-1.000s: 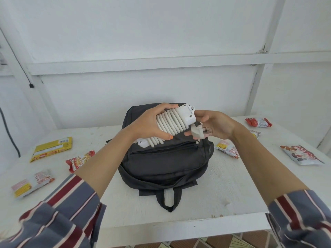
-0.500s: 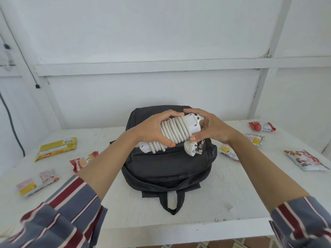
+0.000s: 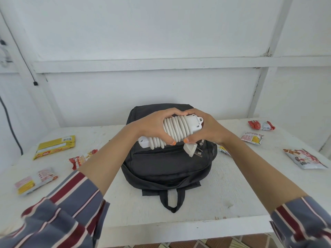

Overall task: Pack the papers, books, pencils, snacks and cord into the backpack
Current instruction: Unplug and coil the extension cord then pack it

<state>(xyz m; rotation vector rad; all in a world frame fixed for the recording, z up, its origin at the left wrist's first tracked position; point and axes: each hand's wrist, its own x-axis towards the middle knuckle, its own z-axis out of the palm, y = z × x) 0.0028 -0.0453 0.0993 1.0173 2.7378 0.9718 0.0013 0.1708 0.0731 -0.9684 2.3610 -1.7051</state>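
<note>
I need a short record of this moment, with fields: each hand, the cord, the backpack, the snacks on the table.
left hand: grips the wound cord
right hand: grips the power strip's end
cord: white, coiled around the white power strip, held above the backpack
plug: hangs loose below the right hand
backpack: black, lying on the white table
left snacks: three packets on the table
right snacks: four packets, one partly hidden by the forearm

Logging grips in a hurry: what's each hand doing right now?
Left hand: gripping the cord-wrapped power strip.
Right hand: gripping the other end of it.
</note>
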